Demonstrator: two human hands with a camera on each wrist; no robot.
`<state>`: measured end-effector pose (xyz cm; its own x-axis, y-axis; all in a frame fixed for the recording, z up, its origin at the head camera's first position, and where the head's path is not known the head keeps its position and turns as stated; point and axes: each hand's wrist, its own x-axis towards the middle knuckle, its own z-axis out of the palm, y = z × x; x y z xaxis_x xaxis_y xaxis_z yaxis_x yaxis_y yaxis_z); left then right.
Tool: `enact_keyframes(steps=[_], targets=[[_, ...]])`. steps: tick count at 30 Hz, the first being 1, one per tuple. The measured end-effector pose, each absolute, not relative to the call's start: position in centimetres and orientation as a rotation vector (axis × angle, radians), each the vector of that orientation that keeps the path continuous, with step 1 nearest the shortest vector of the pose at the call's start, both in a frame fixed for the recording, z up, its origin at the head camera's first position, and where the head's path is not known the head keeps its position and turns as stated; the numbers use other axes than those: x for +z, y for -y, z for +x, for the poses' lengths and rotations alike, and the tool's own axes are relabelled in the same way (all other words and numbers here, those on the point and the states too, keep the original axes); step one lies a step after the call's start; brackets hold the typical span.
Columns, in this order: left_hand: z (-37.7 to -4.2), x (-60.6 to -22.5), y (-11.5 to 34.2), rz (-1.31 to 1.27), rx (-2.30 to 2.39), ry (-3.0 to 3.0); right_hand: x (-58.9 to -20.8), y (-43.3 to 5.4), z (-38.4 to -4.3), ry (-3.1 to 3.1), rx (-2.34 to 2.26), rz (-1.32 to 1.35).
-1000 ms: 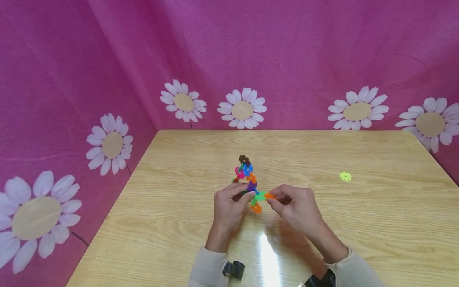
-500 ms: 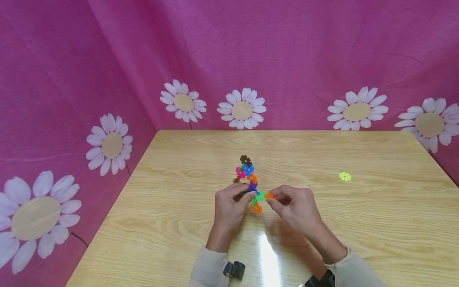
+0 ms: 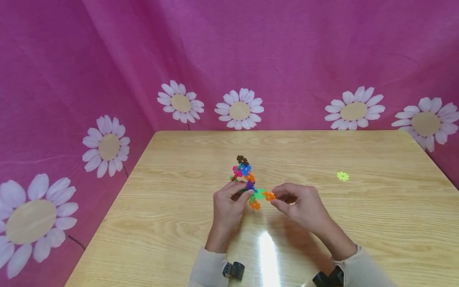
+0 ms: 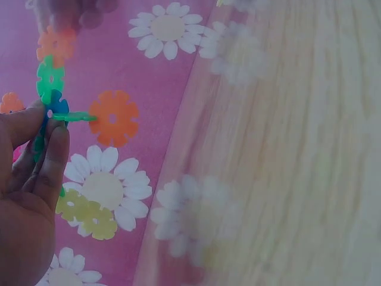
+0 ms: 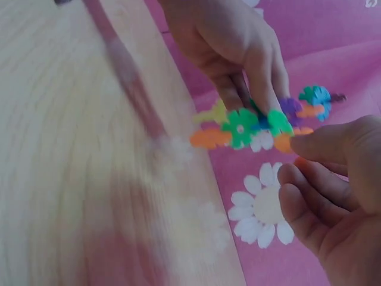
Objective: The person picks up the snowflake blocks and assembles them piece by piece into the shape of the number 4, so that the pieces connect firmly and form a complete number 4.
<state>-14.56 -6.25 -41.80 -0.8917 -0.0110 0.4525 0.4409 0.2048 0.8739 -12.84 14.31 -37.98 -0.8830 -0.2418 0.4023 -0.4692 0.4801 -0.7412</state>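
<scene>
My left hand (image 3: 229, 203) pinches a chain of interlocking flower discs (image 3: 250, 184), its thumb and fingers close around a blue disc (image 4: 56, 108). The chain has brown, blue, pink, orange and purple discs rising away from the hand. Two green discs branch off near the fingertips, each carrying an orange disc. My right hand (image 3: 301, 203) is at the outer edge of the right-hand orange disc (image 3: 269, 195), which slots into a green disc (image 3: 259, 194). Thumb and fingers of that hand stand apart, with a gap showing in the right wrist view.
A single yellow-green flower disc (image 3: 342, 176) lies on the wooden table (image 3: 376, 223), to the right of the hands. A pink cloth (image 3: 294, 59) printed with white daisies hangs behind the table and along its left side. Both wrists wear black straps.
My right fingers have loosened and drawn slightly right, so more of the orange disc shows. The chain has shifted a little left, still in my left hand.
</scene>
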Motion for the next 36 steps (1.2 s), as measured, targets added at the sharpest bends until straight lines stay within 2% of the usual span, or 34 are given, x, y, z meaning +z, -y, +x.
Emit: enact_keyframes(steps=[12,36], targets=[[-14.6,-41.6,7.0,-0.415,-1.745,2.115,-37.6,-18.0,-14.4,2.642,1.213,0.464],[-14.2,-41.3,7.5,-0.397,-1.726,2.165,-40.3,-26.2,-18.4,2.869,1.072,0.076]])
